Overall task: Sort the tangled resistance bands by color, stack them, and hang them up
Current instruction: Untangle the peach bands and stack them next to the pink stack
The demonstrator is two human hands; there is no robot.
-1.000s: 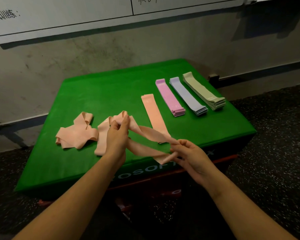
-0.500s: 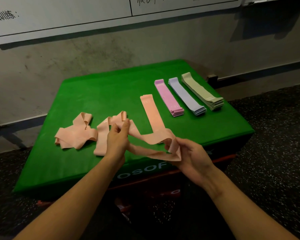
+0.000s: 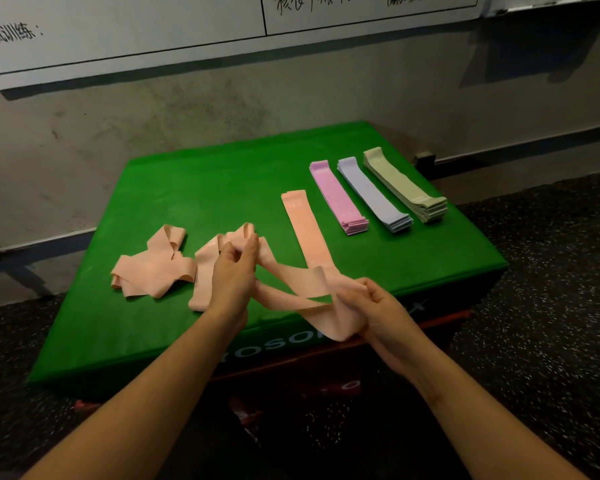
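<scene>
In the head view, the left hand [image 3: 234, 271] pinches one end of a twisted peach elastic resistance band [image 3: 291, 282] at frame centre, fingers closed on it; the right hand [image 3: 378, 306] curls round its other end, lower right of centre, above the front edge of the green padded box [image 3: 194, 188]. A flat peach band [image 3: 307, 233] lies just behind. A loose peach band tangle [image 3: 153, 268] sits left of centre. To the upper right stand a pink band stack [image 3: 336, 197], a lilac band stack [image 3: 371, 194] and a sage green band stack [image 3: 404, 185].

The twist could stay folded in if the ends are pulled taut before being turned out; a slipped end might snap back or drop to the floor.

The box front reads partly "OSO". The whiteboard [image 3: 118, 26] carries handwritten Chinese, "有氧训练:" at upper left.
</scene>
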